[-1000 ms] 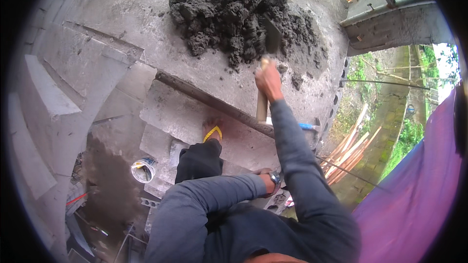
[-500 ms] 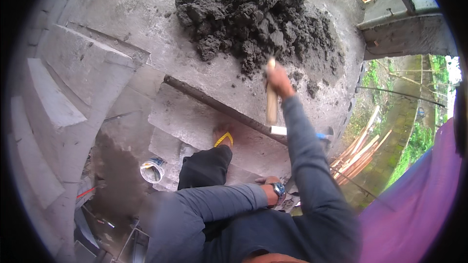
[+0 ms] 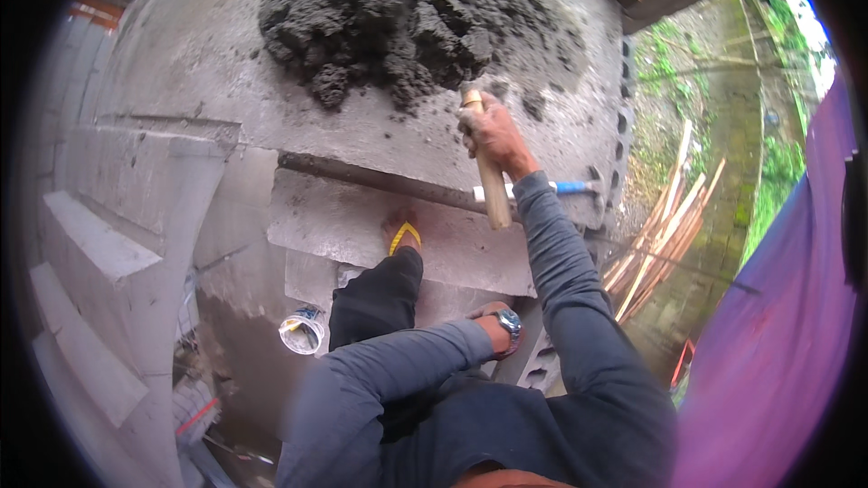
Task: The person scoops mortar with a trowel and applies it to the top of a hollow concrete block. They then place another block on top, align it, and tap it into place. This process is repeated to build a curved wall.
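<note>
My right hand is closed around the wooden handle of a trowel, just at the near edge of a dark grey heap of wet mortar. The trowel's blade is hidden by mortar, with a thick lump where the handle points. Low in the middle, my left hand lies close to my body beside my bent leg, below a wristwatch. Its fingers are mostly hidden. Under my right forearm, a hammer with a blue and white handle lies along the slab's edge.
Concrete steps drop toward me from the slab, and my foot in a yellow-strapped sandal stands on one. A white bucket sits lower left. Wooden strips are piled to the right, near a purple cloth.
The view has shifted, so the heap appears farther up and left. My right hand has tilted the trowel, and a mortar lump now shows at its blade. My left hand stays by my leg.
</note>
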Action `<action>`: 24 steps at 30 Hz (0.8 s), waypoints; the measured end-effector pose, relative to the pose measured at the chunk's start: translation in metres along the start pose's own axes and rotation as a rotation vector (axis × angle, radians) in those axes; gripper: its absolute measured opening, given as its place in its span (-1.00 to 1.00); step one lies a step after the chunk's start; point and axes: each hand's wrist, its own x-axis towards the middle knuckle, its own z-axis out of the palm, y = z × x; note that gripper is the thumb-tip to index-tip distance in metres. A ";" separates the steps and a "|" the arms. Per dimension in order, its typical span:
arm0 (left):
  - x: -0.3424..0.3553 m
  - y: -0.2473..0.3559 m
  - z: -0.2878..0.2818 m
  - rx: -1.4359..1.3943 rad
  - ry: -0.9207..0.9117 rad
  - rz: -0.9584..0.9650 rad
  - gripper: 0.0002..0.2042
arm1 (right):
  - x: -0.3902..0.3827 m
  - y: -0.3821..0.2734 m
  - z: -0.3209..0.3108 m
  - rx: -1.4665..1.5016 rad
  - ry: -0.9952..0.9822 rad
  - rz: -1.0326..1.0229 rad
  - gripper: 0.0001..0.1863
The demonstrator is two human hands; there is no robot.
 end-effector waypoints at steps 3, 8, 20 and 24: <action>-0.018 0.020 -0.002 0.113 -0.003 0.203 -0.70 | -0.077 0.031 -0.042 0.058 0.057 -0.037 -0.60; -0.047 0.050 0.025 0.177 -0.165 0.286 -0.58 | -0.263 0.083 -0.056 0.242 0.081 -0.063 -0.46; -0.076 0.130 0.057 -0.423 -0.279 -0.090 -0.63 | -0.718 0.289 0.011 0.013 0.725 0.357 -0.53; -0.124 0.174 0.056 -0.841 -0.133 -0.069 -0.65 | -0.820 0.372 0.044 -0.016 0.822 0.560 -0.40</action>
